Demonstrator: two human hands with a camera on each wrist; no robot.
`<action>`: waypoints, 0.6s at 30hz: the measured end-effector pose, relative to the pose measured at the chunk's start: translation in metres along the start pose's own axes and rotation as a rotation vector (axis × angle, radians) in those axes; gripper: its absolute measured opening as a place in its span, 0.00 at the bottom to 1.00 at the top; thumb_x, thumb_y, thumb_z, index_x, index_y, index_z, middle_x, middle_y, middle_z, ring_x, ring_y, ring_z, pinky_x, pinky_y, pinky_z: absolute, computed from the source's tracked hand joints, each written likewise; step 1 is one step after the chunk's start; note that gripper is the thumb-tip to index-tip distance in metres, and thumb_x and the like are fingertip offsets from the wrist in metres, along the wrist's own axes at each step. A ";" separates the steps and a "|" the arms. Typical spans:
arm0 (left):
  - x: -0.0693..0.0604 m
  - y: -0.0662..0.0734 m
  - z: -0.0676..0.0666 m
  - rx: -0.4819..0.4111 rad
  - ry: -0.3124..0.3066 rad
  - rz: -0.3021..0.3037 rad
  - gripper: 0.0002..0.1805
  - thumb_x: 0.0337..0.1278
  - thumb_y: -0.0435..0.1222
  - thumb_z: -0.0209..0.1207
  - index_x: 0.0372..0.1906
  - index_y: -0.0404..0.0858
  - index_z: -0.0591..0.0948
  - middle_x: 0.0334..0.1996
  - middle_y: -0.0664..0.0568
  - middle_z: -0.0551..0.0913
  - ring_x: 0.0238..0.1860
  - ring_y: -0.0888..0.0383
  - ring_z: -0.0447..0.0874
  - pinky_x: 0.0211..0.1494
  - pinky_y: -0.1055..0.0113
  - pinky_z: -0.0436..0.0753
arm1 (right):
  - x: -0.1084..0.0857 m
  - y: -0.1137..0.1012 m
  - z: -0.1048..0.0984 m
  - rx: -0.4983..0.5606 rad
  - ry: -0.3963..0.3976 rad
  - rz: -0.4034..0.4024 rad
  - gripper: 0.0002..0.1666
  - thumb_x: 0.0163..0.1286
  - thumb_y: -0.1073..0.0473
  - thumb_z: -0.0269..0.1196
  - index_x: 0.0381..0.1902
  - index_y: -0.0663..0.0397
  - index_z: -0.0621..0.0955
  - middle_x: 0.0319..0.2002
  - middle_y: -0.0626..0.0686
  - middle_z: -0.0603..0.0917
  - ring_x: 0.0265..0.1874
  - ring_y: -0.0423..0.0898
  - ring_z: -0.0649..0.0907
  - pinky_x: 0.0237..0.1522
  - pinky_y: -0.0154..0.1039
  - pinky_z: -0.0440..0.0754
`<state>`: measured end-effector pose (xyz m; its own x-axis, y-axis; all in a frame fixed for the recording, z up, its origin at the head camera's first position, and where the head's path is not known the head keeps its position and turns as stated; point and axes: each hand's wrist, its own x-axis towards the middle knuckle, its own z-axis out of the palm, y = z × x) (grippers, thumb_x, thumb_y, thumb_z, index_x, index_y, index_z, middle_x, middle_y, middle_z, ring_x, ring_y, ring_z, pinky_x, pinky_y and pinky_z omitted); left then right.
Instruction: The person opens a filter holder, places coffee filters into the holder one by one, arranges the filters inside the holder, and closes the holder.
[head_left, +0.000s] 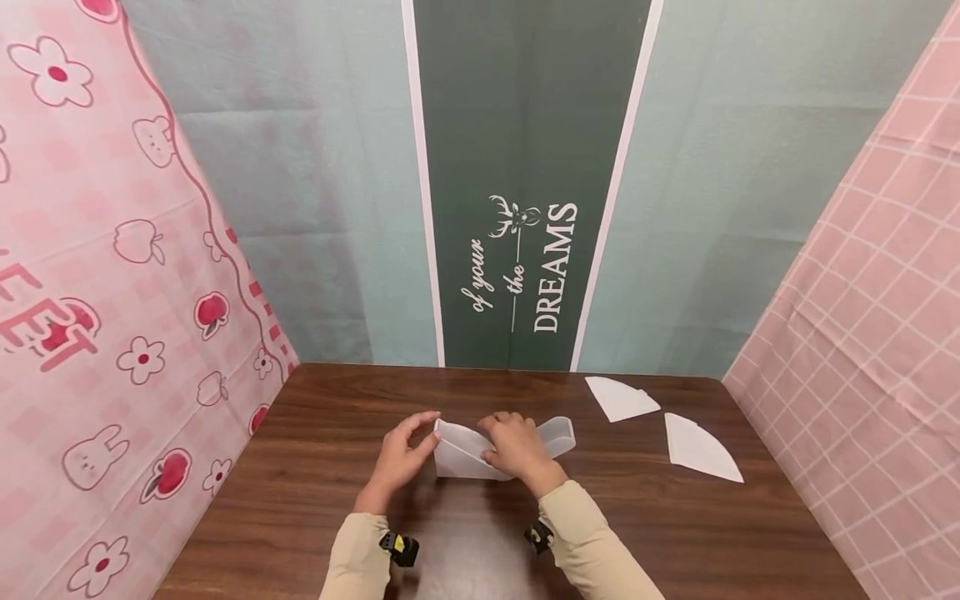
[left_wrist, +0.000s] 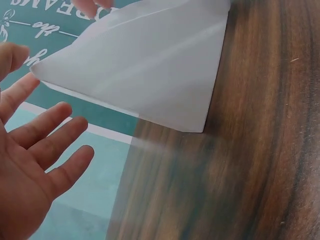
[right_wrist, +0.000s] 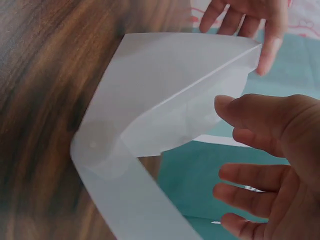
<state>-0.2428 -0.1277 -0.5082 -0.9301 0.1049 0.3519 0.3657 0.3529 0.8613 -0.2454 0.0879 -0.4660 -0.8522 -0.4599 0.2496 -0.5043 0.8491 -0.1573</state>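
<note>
A frosted white plastic holder point(head_left: 465, 465), which looks like a coffee filter holder, stands on the table with a sloping front wall and an arm toward the right. My left hand point(head_left: 405, 451) is at its upper left corner, thumb and index finger on either side of the tip. In the left wrist view the other left fingers point(left_wrist: 57, 150) are spread. My right hand point(head_left: 520, 448) hovers over the holder's middle, its fingers loosely bent. A white fan-shaped sheet point(right_wrist: 192, 117), like a paper filter, shows behind the sloping wall. Two similar white fan-shaped papers point(head_left: 621, 400) point(head_left: 701, 448) lie to the right.
The brown wooden table point(head_left: 480, 542) extends in front of the holder. Cloth hangings enclose it: a green and teal one point(head_left: 525, 150) behind, pink patterned ones point(head_left: 135, 292) point(head_left: 870, 275) at the sides. Small black cameras point(head_left: 401, 550) sit on both wrists.
</note>
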 end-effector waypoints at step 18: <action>-0.002 -0.011 0.007 -0.008 -0.006 0.007 0.12 0.64 0.38 0.55 0.52 0.45 0.77 0.41 0.53 0.82 0.41 0.58 0.79 0.43 0.63 0.78 | -0.015 0.039 -0.039 0.058 0.126 0.041 0.23 0.53 0.52 0.71 0.47 0.53 0.81 0.52 0.63 0.77 0.50 0.60 0.75 0.43 0.56 0.70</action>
<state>-0.2450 -0.1253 -0.5206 -0.9276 0.1130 0.3560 0.3727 0.3447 0.8616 -0.2469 0.1376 -0.4387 -0.8496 -0.3861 0.3594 -0.4801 0.8482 -0.2237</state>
